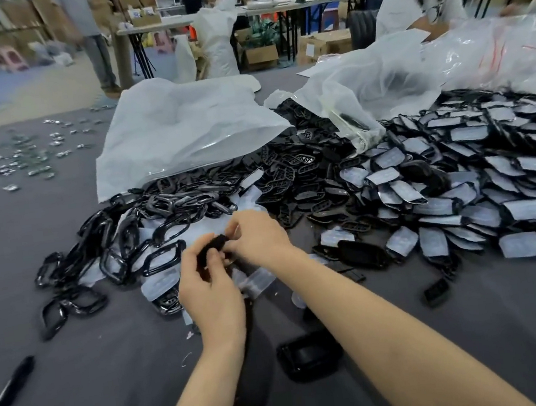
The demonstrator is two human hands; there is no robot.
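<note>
Both hands meet above a grey cloth-covered table (79,378), on the near side of a white sack (180,129) that lies slumped on it. The left hand (209,287) curls its fingers and thumb round a small black part (212,243), and the right hand (257,234) pinches the same part from its other side, fingertips drawn together. Between the hands and the sack's mouth lies a heap of glossy black frames (147,224). To the right of the sack, clear plastic bags (380,81) slump over a wide spread of black pieces faced with pale film (459,179). To the left of the sack, small silvery bits (18,159) lie scattered. Far nearer than the sack, a black pen (9,389) lies at the left and a black shell (309,354) between the forearms. Behind the sack stand folding tables (236,12), cardboard boxes (262,55) and several people.
</note>
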